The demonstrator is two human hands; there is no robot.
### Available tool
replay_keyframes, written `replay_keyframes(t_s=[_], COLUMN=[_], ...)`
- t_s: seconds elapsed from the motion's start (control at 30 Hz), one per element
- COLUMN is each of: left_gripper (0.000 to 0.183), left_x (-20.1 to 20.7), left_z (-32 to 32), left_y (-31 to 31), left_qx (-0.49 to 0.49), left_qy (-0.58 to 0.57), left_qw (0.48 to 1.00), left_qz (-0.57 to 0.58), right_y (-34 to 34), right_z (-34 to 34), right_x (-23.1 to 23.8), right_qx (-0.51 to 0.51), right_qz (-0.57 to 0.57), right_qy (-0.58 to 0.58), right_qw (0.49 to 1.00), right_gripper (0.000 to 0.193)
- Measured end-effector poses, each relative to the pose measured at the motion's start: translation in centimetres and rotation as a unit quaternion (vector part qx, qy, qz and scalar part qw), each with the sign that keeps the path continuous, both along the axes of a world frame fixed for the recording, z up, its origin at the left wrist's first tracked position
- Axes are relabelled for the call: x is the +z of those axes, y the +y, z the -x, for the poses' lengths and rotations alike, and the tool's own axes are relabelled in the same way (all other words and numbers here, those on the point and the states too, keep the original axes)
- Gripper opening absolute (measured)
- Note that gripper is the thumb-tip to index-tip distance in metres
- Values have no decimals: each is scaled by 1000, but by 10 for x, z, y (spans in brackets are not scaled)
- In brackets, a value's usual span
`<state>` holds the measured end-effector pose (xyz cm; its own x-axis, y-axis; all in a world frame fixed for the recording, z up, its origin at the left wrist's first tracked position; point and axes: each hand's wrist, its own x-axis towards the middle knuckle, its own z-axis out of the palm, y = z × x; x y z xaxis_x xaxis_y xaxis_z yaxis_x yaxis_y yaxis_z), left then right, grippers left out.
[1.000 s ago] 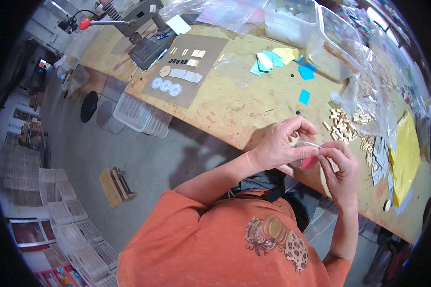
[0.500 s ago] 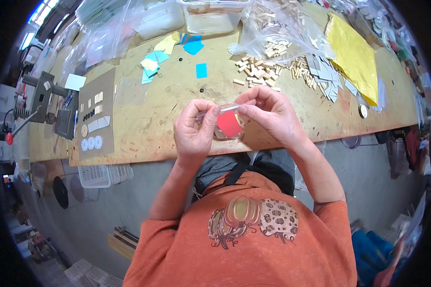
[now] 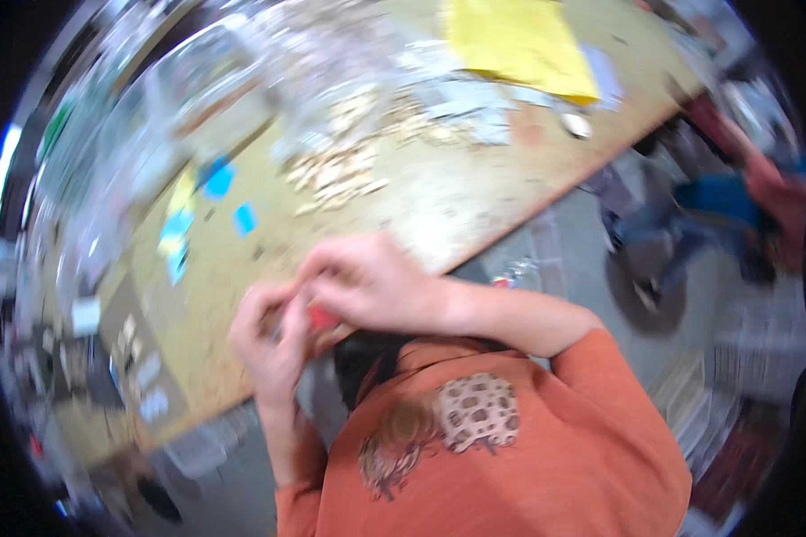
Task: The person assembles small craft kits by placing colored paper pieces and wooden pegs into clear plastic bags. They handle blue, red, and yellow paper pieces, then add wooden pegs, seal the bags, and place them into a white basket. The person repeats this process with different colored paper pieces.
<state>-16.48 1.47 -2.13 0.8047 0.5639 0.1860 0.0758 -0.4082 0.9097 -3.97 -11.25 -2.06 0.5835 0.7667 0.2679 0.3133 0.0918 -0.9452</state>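
Observation:
The view is smeared by motion. My left hand (image 3: pixel 273 333) and my right hand (image 3: pixel 367 282) are closed and pressed close together near the table's front edge. Between and below them shows a red card (image 3: pixel 322 319), partly covered by my fingers. It sits in a small clear plastic bag, whose top edge both hands pinched in the earlier view; the bag itself is now mostly hidden. Beyond my hands, a pile of small wooden blocks (image 3: pixel 336 174) lies on the table (image 3: pixel 278 242). Blue cards (image 3: pixel 244 219) and light blue and yellow ones lie to the left.
Grey cards (image 3: pixel 461 103) and a yellow sheet bag (image 3: pixel 519 45) are at the far side, with a white disc (image 3: pixel 576 125) near the edge. A brown board (image 3: pixel 139 349) with small parts lies left. Clear tubs (image 3: pixel 210 89) stand at the back. A blurred person (image 3: pixel 734 192) appears at right.
The whole view has swung to the right and blurred, so the table now slants. My hands have come closer together over the bag, covering more of the red card.

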Motion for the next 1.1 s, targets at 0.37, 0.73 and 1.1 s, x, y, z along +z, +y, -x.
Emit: replay_keyframes(t_s=[0.37, 0.73, 1.1], left_gripper=[11, 10, 45], left_x=[29, -13, -23], left_z=[14, -16, -47], left_y=[-14, 3, -47], left_qx=[-133, -162, -223], left_qy=[-5, 0, 47], left_qw=[969, 937, 880], left_qz=[-207, 310, 418], right_y=[-38, -64, -61], right_z=[11, -53, -70], right_x=[12, -6, -35], right_qx=[-12, 2, -38], right_qz=[-14, 33, -66], right_qy=[-111, 353, 435], right_qw=[994, 935, 897], right_gripper=[8, 9, 17])
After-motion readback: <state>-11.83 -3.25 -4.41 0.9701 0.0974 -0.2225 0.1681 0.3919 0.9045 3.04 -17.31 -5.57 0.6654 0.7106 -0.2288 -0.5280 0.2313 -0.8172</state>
